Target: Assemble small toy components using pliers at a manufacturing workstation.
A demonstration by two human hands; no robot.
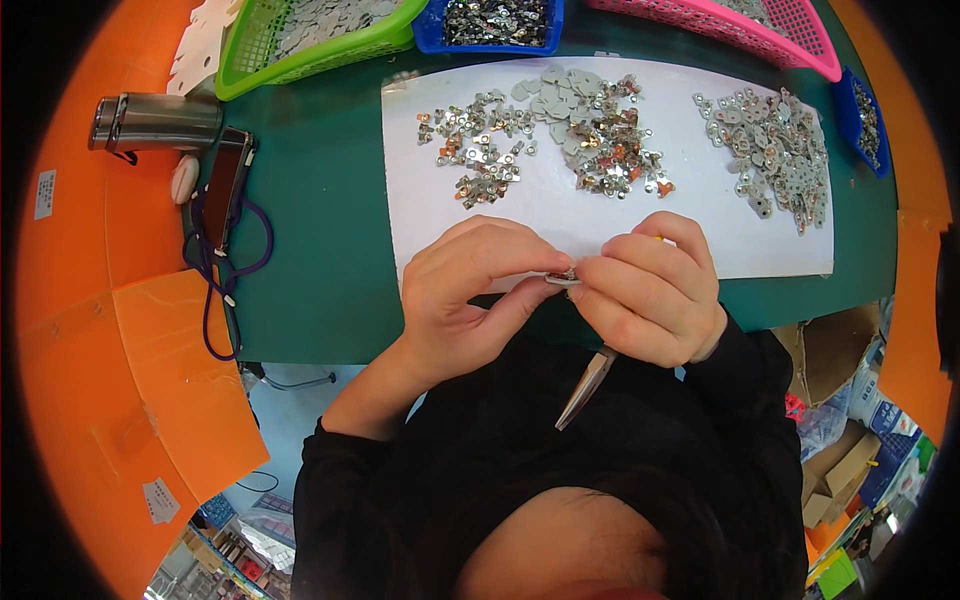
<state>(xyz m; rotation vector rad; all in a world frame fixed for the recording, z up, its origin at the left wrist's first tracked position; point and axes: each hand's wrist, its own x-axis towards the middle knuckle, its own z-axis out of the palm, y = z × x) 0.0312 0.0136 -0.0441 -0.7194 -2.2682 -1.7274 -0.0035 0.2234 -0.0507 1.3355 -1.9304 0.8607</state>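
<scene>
Head view: hands (455,295) (655,295) pinch part (563,280) (right holds pliers (588,386)).

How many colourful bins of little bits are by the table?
4: a green basket at top left, a blue tray beside it, a pink basket at top right, and a second blue tray below that. Others may be out of view.

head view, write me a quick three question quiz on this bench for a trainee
1. Multiple choice: where is the pointed metal tool?
a) in the green basket
b) in the right hand
c) on the table's left side
2. True or false: a blue tray stands between the green basket and the pink basket.
3. Fill in: the piles of small parts lie on a ____ sheet.

Key: 1 b; 2 true; 3 white.
</scene>
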